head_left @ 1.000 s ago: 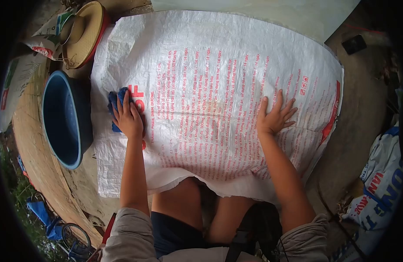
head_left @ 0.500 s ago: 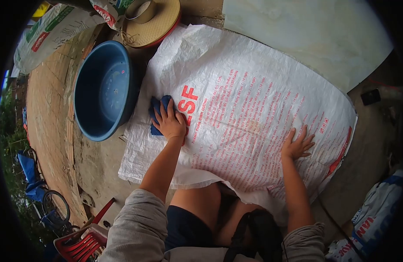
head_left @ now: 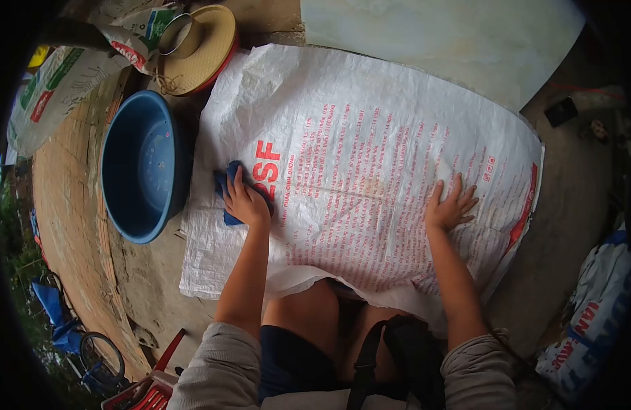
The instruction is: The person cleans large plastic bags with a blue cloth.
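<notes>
A large white woven sack [head_left: 370, 225] with red print lies spread in front of me, its near edge over my thighs. On its left part my left hand [head_left: 247, 203] presses down on a dark blue cloth [head_left: 231, 190], beside the big red letters. Some of the cloth shows past my fingertips and below the hand. My right hand [head_left: 452, 205] rests flat on the right part of the sack, fingers spread, holding nothing.
A blue basin [head_left: 141, 167] stands left of the sack. Behind it are a woven round lid [head_left: 209, 48] with a metal ring and a printed bag [head_left: 56, 102]. A pale sheet [head_left: 438, 41] lies at the back; another bag [head_left: 589, 314] is at right.
The view has shifted, so the sack and both hands appear further left. My left hand and the cloth remain near the red letters. My right hand is still flat on the sack.
</notes>
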A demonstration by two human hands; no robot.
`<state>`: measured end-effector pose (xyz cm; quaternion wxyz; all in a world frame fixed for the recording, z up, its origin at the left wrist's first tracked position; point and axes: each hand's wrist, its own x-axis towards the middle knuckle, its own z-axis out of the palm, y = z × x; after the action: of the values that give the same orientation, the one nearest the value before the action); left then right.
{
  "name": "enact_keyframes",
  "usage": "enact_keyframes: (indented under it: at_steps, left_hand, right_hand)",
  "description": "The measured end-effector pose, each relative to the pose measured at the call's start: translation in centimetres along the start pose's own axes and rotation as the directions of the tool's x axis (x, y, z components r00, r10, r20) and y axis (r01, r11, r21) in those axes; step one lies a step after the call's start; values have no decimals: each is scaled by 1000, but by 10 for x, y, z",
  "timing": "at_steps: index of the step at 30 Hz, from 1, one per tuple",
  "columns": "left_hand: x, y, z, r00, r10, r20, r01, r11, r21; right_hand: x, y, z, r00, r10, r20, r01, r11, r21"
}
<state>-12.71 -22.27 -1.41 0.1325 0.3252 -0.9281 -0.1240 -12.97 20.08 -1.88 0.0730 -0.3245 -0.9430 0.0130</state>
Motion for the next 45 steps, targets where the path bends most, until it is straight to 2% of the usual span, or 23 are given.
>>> enact_keyframes:
  at_steps: [1,2,3,4,5,7,9,11,13,15,17,18,33,39,42,44,45]
  left_hand:
    - [2,-6,3,996,-35,87,58,960,-274]
    - [-8,19,1,989,-9,145,94,800,-592]
    - [-23,58,-15,979,19,201,160,538,-828]
    - [-41,101,-43,937,221,270,77,622,-779]
    - [-60,119,-46,859,327,393,-105,865,-491]
    - [-87,149,-49,777,434,457,-253,879,-405]
    - [-80,151,-42,758,508,409,-399,857,-326]
    - [-62,128,-14,815,463,349,-407,885,-226]
    - [-44,95,15,902,247,353,-247,968,-45]
    - [-36,71,17,941,150,302,-185,979,91]
    - [-42,46,18,938,275,210,-297,952,79]
    - [-44,45,16,941,285,180,-304,949,82]
    - [-45,54,16,947,255,194,-288,943,165]
    - [-45,54,15,950,249,190,-278,950,141]
    - [-45,55,13,949,250,190,-280,948,152]
    - [-45,54,14,951,248,186,-277,949,152]
    - [-45,55,15,952,250,179,-277,950,145]
  right_hand:
    - [-1,1,-1,1000,-16,5,16,1000,18]
    - [-1,1,-2,1000,-9,11,9,1000,22]
    - [-1,1,-4,1000,-11,15,11,1000,26]
    - [0,1,-5,1000,-1,29,0,1000,27]
    - [0,2,-3,1000,5,30,-6,1000,23]
    - [0,2,-2,1000,5,25,-6,998,58]
    - [1,5,-1,1000,0,23,-1,998,57]
    - [-1,6,-2,1000,-1,28,-1,998,61]
    - [0,4,-5,999,-15,30,13,999,45]
    - [-1,5,-3,1000,-9,28,8,998,57]
    - [0,5,-2,1000,-12,24,11,998,57]
    - [1,4,-2,1000,-16,21,15,998,54]
    - [0,2,-2,1000,-11,13,10,998,57]
    - [-1,5,-3,999,-13,30,11,998,62]
    - [-3,5,0,999,-32,34,29,996,87]
    - [-6,3,-1,998,30,47,-41,966,256]
    - [-12,-7,-2,998,28,48,-39,966,257]
